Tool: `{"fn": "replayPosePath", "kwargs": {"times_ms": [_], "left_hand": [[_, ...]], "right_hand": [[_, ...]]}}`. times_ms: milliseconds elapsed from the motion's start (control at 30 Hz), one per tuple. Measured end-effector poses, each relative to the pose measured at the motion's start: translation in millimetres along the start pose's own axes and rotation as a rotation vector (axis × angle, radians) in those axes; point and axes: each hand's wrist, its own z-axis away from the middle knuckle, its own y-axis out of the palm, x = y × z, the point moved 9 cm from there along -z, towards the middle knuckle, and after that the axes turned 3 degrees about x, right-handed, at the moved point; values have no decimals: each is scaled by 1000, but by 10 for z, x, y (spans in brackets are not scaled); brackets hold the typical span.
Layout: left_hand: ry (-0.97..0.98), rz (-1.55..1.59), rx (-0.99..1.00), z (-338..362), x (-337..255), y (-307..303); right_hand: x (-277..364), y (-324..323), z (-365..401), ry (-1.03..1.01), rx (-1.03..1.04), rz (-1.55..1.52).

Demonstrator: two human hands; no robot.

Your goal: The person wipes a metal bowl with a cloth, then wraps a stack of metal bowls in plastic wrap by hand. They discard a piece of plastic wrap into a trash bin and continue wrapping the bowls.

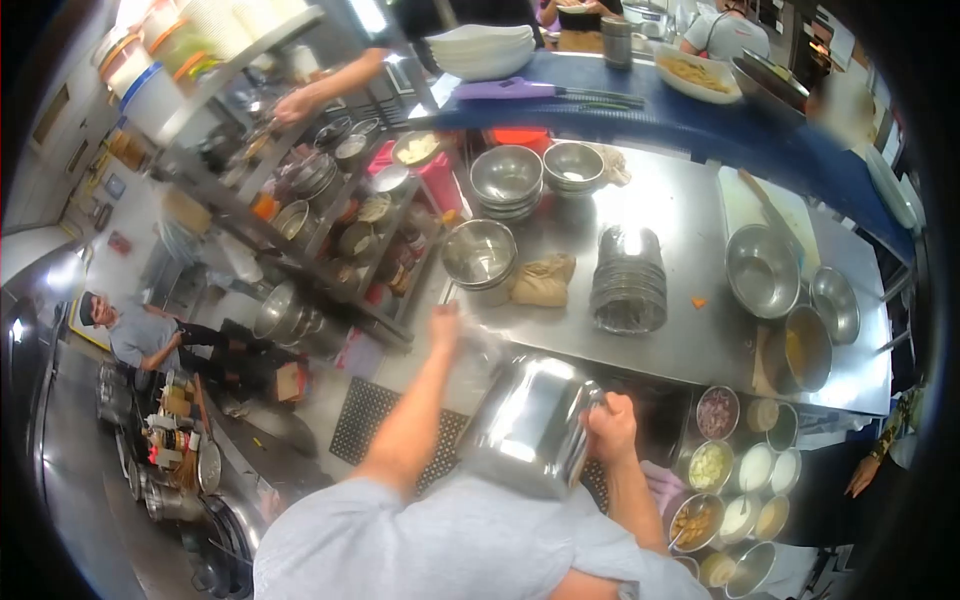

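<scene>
My right hand (609, 428) is closed around the handle at the side of a shiny steel pot (532, 415). The pot is tilted close in front of my chest, and its inside is hidden. My left hand (445, 328) is stretched forward to the left of the pot, fingers closed. A thin, pale thing sticks up from it, too small and blurred to name. Just beyond that hand, a steel bowl (480, 255) stands at the near left of the steel worktable (560, 335). Beside the bowl sits a crumpled tan cloth (543, 281).
Upside-down steel containers (629, 283) are stacked mid-table. Mixing bowls (763, 268) stand to the right, near a white cutting board (795, 215). Food tubs (711, 466) fill the lower right. Loaded shelves (345, 280) flank the left. A co-worker (145, 330) stands far left; another person's arm (335, 85) reaches in above.
</scene>
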Motion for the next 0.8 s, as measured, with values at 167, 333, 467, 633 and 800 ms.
{"fn": "replayPosePath", "kwargs": {"times_ms": [167,333,467,633,800], "left_hand": [[-472,153,727,1076,918,-70],[-3,-403,892,1954,1604,-288],[-87,-531,454,1260,1728,-982],[-451,648,158,299,2191,-1554],[-536,-75,785,233,2553,-1397]], "right_hand": [[253,175,-682,-54,-116,15],[143,739,-1962,31,153,750],[-564,1346,-2681,-380,490,1624],[-1001,1390,-2990,-43,442,1783],[-1283,1240,-2951,50,509,1893]]}}
